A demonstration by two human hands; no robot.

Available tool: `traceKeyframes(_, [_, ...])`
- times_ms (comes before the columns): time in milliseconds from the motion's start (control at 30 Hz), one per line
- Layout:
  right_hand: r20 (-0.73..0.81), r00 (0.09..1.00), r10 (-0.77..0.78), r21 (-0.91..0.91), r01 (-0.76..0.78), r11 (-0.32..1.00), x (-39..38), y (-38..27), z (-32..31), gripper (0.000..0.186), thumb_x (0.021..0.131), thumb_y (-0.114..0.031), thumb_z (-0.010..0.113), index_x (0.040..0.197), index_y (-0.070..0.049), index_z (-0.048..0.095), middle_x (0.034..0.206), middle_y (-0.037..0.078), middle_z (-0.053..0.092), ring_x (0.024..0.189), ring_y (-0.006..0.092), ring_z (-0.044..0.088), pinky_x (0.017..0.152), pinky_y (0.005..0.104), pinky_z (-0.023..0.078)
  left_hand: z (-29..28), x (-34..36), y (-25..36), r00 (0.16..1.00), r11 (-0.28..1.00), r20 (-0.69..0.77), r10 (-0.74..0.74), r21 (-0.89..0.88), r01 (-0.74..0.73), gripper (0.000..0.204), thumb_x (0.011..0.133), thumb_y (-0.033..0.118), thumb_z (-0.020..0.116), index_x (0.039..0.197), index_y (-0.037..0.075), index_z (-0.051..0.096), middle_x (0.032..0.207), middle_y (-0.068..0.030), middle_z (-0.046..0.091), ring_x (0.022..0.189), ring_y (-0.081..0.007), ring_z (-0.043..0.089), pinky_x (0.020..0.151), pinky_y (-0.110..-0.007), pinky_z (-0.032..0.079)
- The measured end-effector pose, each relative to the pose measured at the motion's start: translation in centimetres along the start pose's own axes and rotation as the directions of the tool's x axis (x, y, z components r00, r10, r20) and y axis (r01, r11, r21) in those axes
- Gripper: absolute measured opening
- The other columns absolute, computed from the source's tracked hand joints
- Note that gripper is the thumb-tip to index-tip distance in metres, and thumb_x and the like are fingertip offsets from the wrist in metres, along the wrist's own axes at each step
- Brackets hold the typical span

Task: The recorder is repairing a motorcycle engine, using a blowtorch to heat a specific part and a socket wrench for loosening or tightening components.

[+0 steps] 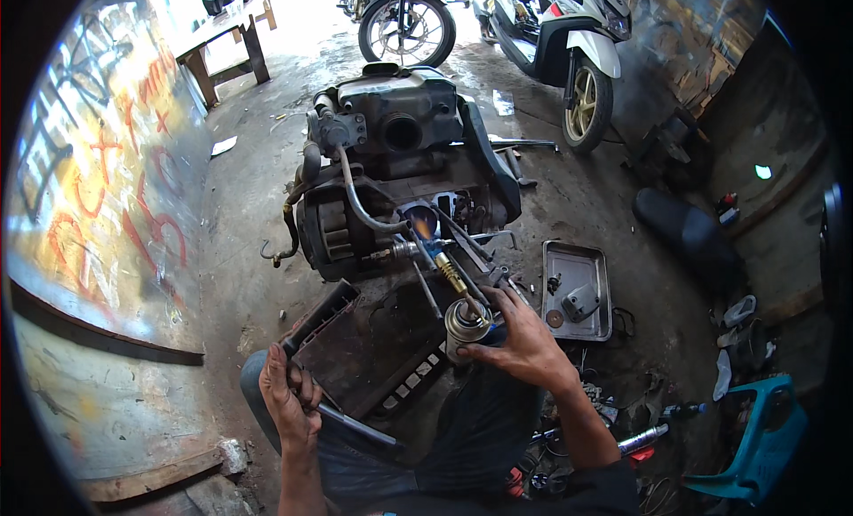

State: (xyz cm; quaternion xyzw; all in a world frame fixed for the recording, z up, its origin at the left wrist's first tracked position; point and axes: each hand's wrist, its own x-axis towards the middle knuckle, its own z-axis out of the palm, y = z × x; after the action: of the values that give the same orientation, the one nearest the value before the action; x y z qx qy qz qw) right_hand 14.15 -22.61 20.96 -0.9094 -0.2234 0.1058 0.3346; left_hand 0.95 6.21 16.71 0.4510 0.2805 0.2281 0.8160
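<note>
My right hand (520,347) holds a small gas canister (464,338) with a brass torch nozzle (449,270). An orange-blue flame (421,227) comes from it onto the open part of a scooter engine (391,116), beside metal rods and fittings. My left hand (293,392) is closed around a dark handle-like piece (291,343), whose full shape I cannot make out. A metal tube (364,427) lies just below that hand. A dark, dirty plastic panel (373,347) lies under both hands, in front of the engine.
A metal tray (551,329) with parts is at right, near a black seat (680,223), a teal plastic chair (746,436) and scattered parts (604,400). A painted wall (115,205) borders the left. A wooden table (222,59), a motorcycle (404,32) and white scooter (586,59) stand behind.
</note>
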Motion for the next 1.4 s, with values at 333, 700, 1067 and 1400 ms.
traceKeyframes(333, [-0.405,0.905,-0.131,-0.218,0.044,0.975,-1.8,-0.9,1.5,0.043,0.082,-0.036,0.074,0.108,-0.005,0.061,0.105,0.013,0.061,0.099,0.0290,0.057,0.089,0.0406,0.041,1.0,1.9,1.7,0.998,0.998,0.059,0.039,0.037,-0.041,0.027,0.099,0.035,0.056,0.092,0.010,0.059,0.056,0.0079,0.031,0.038,-0.0011,0.026,0.032,-0.019,0.020])
traceKeyframes(700, [-0.416,0.900,-0.134,-0.187,0.060,0.980,-1.6,-1.1,2.4,0.026,0.085,-0.029,0.071,0.094,-0.005,0.064,0.090,0.008,0.064,0.087,0.0262,0.060,0.083,0.0385,0.040,2.5,2.9,2.6,0.998,0.997,0.070,0.003,0.078,-0.009,0.027,0.099,0.034,0.056,0.094,0.009,0.061,0.055,0.0095,0.030,0.039,0.0006,0.023,0.032,-0.018,0.019])
traceKeyframes(1067, [-0.407,0.908,-0.102,-0.153,0.042,0.987,-1.8,-1.4,2.4,0.026,0.086,-0.028,0.070,0.096,-0.005,0.063,0.090,0.008,0.063,0.086,0.0276,0.060,0.083,0.0388,0.041,2.5,2.9,2.6,0.998,0.996,0.066,-0.005,0.088,-0.001,0.026,0.098,0.033,0.058,0.094,0.008,0.061,0.055,0.0097,0.030,0.038,0.0007,0.024,0.033,-0.018,0.019])
traceKeyframes(1400, [-0.420,0.906,-0.041,-0.032,0.031,0.999,-2.2,-0.9,1.2,0.027,0.088,-0.029,0.069,0.096,-0.004,0.064,0.091,0.008,0.064,0.087,0.0265,0.061,0.082,0.0381,0.041,2.6,4.5,3.6,0.992,0.979,0.120,-0.047,0.203,0.022,0.032,0.097,0.039,0.059,0.076,0.017,0.048,0.056,0.0090,0.028,0.037,-0.0002,0.022,0.032,-0.019,0.016])
